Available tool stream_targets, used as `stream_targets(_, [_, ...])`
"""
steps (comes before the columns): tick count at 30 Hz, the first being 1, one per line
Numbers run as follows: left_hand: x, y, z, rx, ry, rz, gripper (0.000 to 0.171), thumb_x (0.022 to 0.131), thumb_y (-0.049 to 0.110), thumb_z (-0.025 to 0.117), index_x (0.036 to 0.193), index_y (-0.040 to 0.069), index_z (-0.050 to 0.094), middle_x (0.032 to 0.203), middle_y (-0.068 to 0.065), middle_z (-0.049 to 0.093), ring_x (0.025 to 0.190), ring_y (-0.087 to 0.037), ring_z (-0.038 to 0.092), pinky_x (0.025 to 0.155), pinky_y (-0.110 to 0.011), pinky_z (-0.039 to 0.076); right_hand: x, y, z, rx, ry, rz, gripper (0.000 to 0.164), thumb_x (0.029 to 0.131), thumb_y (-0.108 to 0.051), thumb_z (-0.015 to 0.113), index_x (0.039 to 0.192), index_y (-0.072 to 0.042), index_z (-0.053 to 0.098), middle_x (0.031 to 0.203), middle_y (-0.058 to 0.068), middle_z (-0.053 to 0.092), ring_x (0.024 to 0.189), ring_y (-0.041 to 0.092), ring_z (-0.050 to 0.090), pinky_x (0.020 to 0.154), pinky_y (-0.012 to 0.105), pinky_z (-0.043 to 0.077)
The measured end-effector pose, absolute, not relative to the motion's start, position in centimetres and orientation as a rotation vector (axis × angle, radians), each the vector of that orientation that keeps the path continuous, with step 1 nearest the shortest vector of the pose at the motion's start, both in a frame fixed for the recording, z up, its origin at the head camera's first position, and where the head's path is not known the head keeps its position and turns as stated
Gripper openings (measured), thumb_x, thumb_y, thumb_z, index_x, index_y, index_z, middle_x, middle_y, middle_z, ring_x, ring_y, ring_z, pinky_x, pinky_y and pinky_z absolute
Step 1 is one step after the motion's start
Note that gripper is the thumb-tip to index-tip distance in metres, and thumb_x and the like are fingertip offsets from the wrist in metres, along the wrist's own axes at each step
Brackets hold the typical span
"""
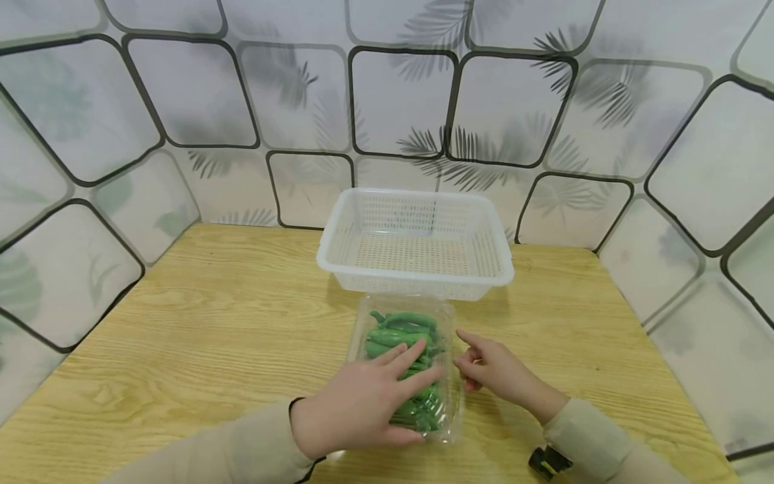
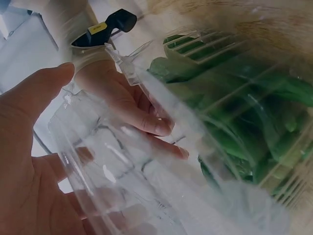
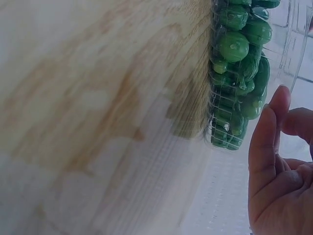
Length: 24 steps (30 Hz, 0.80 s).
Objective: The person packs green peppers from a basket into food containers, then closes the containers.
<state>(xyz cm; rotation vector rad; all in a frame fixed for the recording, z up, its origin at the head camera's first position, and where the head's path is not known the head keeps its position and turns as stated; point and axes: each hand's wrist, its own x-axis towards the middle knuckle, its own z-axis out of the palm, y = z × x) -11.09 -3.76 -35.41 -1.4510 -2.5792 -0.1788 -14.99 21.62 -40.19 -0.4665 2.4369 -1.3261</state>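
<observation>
A wall (image 1: 387,87) covered in pale panels, each outlined in black with rounded corners and printed with grey palm leaves, is running behind and to both sides of the work area, meeting in 2 corners. Below it, a wooden table (image 1: 181,336) with a light, strongly grained top is filling the lower half of the head view.

A white plastic basket (image 1: 417,272) with perforated walls and floor is standing at the far middle of the table, close to the wall. Just in front of it, touching or almost touching its near wall, a clear plastic box (image 1: 450,376) is lying on the table, packed with green peppers (image 1: 399,329).

The left hand (image 1: 363,403) is lying flat on top of the box, fingers straight and spread, pressing on the lid over the peppers; in the left wrist view the clear lid (image 2: 146,161) is sitting between thumb and palm, though whether the hand is gripping it cannot be told. The right hand (image 1: 492,370) is resting at the right edge of the box, its fingers loosely extended towards the rim; it is holding nothing that the views show, and contact with the plastic cannot be told.

Both arms are wearing beige sleeves (image 1: 592,437), and a small black and yellow clip (image 1: 547,462) is sitting at the right cuff.
</observation>
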Motion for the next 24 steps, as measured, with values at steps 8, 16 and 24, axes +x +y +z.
stream_targets(8, [-11.0, -3.4, -35.8, -1.459, -2.560, -0.136, 0.078, 0.079, 0.064, 0.059, 0.143, 0.023, 0.039, 0.143, -0.014, 0.039, 0.119, -0.027, 0.051, 0.068, -0.032, 0.054, -14.9, 21.2, -39.9, -0.442, 2.432, -1.369, 0.064, 0.094, -0.011, 0.055, 0.140, 0.016, 0.019, 0.069, 0.003, 0.058, 0.059, 0.020, 0.060, 0.057, 0.028, 0.052])
stream_targets(16, [-10.9, -3.1, -36.5, -1.451, -2.497, -0.077, 0.079, 0.079, 0.065, 0.058, 0.142, 0.020, 0.041, 0.141, -0.015, 0.042, 0.119, -0.028, 0.051, 0.085, -0.035, 0.049, -14.9, 20.8, -40.1, -0.391, 2.339, -1.488, 0.066, 0.094, -0.005, 0.050, 0.142, 0.014, 0.010, 0.071, 0.006, 0.059, 0.060, 0.020, 0.060, 0.058, 0.032, 0.053])
stream_targets(24, [-10.7, -3.0, -36.7, -1.451, -2.529, 0.053, 0.076, 0.080, 0.065, 0.056, 0.141, 0.021, 0.044, 0.143, -0.014, 0.038, 0.122, -0.029, 0.047, 0.089, -0.036, 0.047, -14.8, 20.9, -40.3, -0.339, 2.352, -1.540, 0.060, 0.098, -0.013, 0.049, 0.142, 0.013, 0.018, 0.074, 0.008, 0.059, 0.063, 0.023, 0.061, 0.060, 0.034, 0.054])
